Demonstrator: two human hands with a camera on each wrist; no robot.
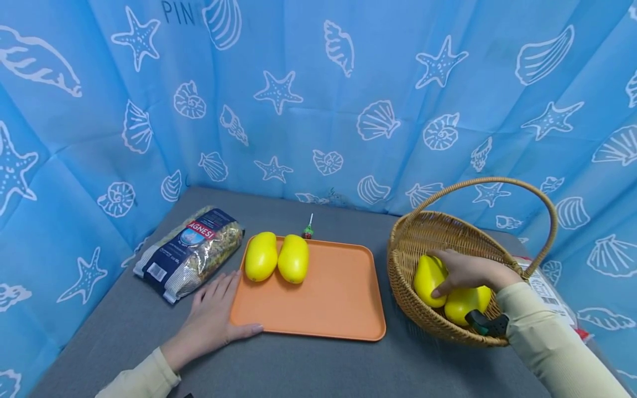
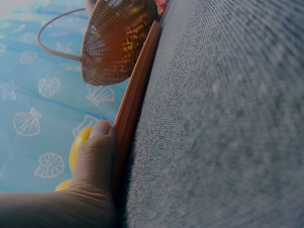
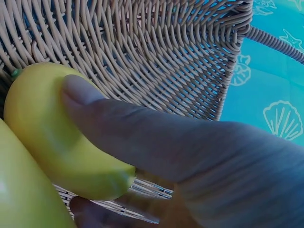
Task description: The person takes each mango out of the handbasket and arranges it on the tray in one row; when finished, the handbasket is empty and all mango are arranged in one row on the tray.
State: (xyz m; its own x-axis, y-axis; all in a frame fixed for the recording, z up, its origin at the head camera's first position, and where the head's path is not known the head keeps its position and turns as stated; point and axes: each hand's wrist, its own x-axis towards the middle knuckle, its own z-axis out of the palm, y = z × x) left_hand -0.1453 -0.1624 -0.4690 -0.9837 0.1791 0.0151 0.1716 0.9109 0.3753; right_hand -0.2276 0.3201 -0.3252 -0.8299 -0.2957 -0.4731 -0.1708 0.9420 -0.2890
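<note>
My right hand (image 1: 465,271) is inside the wicker basket (image 1: 405,276) and grips a yellow mango (image 1: 427,276), thumb laid over its side in the right wrist view. A second mango (image 1: 460,305) lies beside it in the basket, partly covered by the hand and wrist strap. My left hand (image 1: 214,318) rests at the near left corner of the orange tray (image 1: 328,301), its fingers fairly straight along the left side and its thumb (image 2: 92,161) against the front rim. Two more mangoes, a left one (image 1: 261,256) and a right one (image 1: 293,258), lie side by side at the tray's far left.
A pasta bag (image 1: 191,249) lies left of the tray. Behind the tray is a small green and red lollipop-like item (image 1: 308,229). A white and red package (image 1: 547,290) sits right of the basket, partly hidden. The basket's handle (image 1: 490,180) arches high; a blue curtain (image 1: 308,110) hangs behind.
</note>
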